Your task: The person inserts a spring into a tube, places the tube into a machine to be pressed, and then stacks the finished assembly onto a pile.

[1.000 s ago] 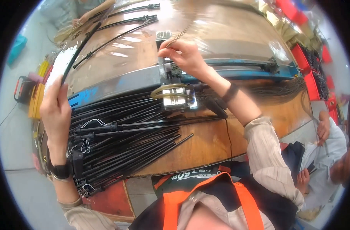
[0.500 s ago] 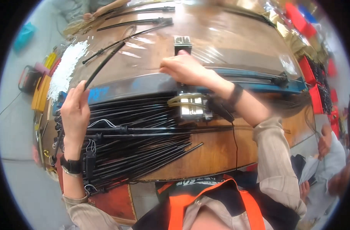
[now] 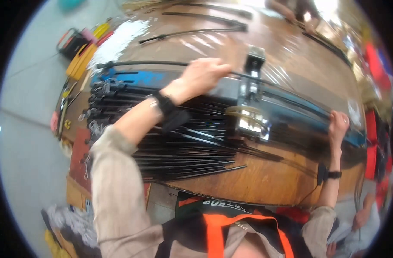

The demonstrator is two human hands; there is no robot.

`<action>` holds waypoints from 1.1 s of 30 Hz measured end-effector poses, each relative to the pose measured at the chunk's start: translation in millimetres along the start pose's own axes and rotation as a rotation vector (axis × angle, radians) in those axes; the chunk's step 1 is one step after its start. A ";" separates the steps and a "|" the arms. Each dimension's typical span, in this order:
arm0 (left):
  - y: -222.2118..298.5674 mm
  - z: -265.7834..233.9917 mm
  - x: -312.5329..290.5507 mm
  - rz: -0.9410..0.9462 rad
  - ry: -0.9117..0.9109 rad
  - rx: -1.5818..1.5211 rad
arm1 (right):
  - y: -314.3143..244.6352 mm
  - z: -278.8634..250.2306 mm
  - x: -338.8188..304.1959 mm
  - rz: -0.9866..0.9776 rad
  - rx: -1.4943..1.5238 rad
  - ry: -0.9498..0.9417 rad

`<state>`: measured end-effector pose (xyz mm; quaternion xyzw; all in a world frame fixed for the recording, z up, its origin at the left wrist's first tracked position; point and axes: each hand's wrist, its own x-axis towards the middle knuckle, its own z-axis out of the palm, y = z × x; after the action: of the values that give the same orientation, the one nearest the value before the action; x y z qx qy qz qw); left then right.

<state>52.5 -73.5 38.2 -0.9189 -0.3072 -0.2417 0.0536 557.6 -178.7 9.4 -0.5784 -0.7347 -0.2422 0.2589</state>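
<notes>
Both hands are spread wide apart along a long blue-and-grey fixture (image 3: 291, 107) that lies across the wooden counter (image 3: 265, 180); the left hand (image 3: 203, 77) reaches over it near the middle, its fingers curled down onto a thin black rod (image 3: 136, 64) that runs along the fixture's far edge, though motion blur hides whether they pinch the rod or only press on it; the right hand (image 3: 338, 127) sits at the fixture's right end, fingers bent over its edge in what looks like a grip; each wrist carries a black band. Between the hands, a metal clamp block (image 3: 252, 92) with a brass-coloured fitting stands upright across the fixture, just beside the left hand's fingertips. Under the left forearm a thick bundle of long black rods (image 3: 179, 150) lies on the counter, touching the fixture's near side, its left ends fanned out at the counter's edge. More single black strips (image 3: 192, 32) lie well apart on the far half of the counter, under glossy clear film. Yellow and red tools (image 3: 82, 51) rest on the floor beyond the counter's left end; another person's hands (image 3: 300, 13) work at the far edge.
</notes>
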 end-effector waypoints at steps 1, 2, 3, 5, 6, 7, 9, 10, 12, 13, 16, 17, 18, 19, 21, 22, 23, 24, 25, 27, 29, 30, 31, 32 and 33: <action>-3.2 10.2 8.0 -0.003 0.004 -0.039 | 5.8 4.9 -7.3 0.035 0.029 0.012; -6.4 15.2 1.1 -0.026 0.003 -0.007 | 8.6 12.2 -11.9 0.070 0.059 0.022; -5.5 18.6 -8.8 -0.052 -0.013 -0.047 | 5.3 18.0 -11.1 0.056 0.089 0.034; -3.7 18.2 -16.9 -0.085 -0.033 -0.079 | -1.8 20.5 -10.2 0.091 0.090 0.046; -1.8 20.8 -13.9 -0.095 -0.022 -0.103 | -1.2 21.4 -13.0 0.089 0.098 0.047; -0.5 22.8 -11.9 -0.105 -0.010 -0.128 | 1.5 22.5 -15.5 0.106 0.093 0.034; 0.7 23.0 -14.7 -0.118 0.004 -0.152 | 6.4 24.4 -18.1 0.137 0.077 0.007; 2.0 23.2 -17.6 -0.127 0.017 -0.143 | 6.7 25.3 -19.2 0.134 0.078 0.007; 3.7 28.3 -14.1 -0.125 0.050 -0.142 | 10.9 20.7 -25.4 0.165 0.066 -0.014; 4.2 28.1 -13.2 -0.120 0.050 -0.148 | 6.6 16.4 -25.0 0.182 0.066 -0.027; 2.7 23.3 -14.7 -0.110 0.039 -0.167 | -27.1 9.7 -16.9 0.101 0.040 0.013; 3.3 23.0 -12.6 -0.135 0.014 -0.150 | -51.1 3.4 -9.5 0.038 0.041 0.036; 4.6 23.2 -10.7 -0.149 -0.020 -0.139 | -76.2 -3.0 -3.8 -0.014 0.038 0.051; 7.0 26.0 -9.4 -0.182 -0.017 -0.103 | -93.0 -5.2 -2.6 -0.072 0.033 0.083; 11.7 26.3 -7.3 -0.221 -0.009 -0.061 | -113.0 -3.4 -15.3 -0.119 0.060 0.075; 12.6 25.6 -5.6 -0.230 -0.008 -0.052 | -119.8 -0.6 -24.8 -0.105 0.096 0.040; 13.3 23.9 -3.8 -0.241 -0.021 -0.023 | -129.8 -2.5 -26.8 -0.091 0.134 0.030; 14.2 24.4 -2.1 -0.254 -0.033 0.008 | -138.4 -3.4 -27.9 -0.078 0.175 0.022; 15.5 26.3 -2.2 -0.227 -0.045 -0.014 | -143.6 -2.0 -28.7 -0.049 0.154 0.012; 16.5 26.8 3.6 -0.253 -0.079 0.020 | -148.8 1.8 -28.0 -0.064 0.267 0.040; 15.6 25.6 3.8 -0.265 -0.096 0.041 | -158.4 2.1 -24.7 -0.044 0.300 0.020; 14.7 24.6 3.3 -0.266 -0.103 0.043 | -163.0 2.7 -22.3 -0.040 0.345 -0.001; 15.2 25.3 1.5 -0.269 -0.112 0.040 | -167.5 2.8 -21.4 -0.036 0.389 -0.026; 15.8 27.0 0.7 -0.275 -0.120 0.037 | -171.0 6.0 -19.6 -0.030 0.381 -0.032; 17.7 26.6 0.5 -0.272 -0.121 0.029 | -174.0 10.9 -17.1 -0.025 0.435 -0.044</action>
<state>74.3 -80.9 16.0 -0.8809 -0.4349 -0.1863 0.0149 390.2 -221.1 -19.8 -0.5050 -0.7822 -0.0682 0.3585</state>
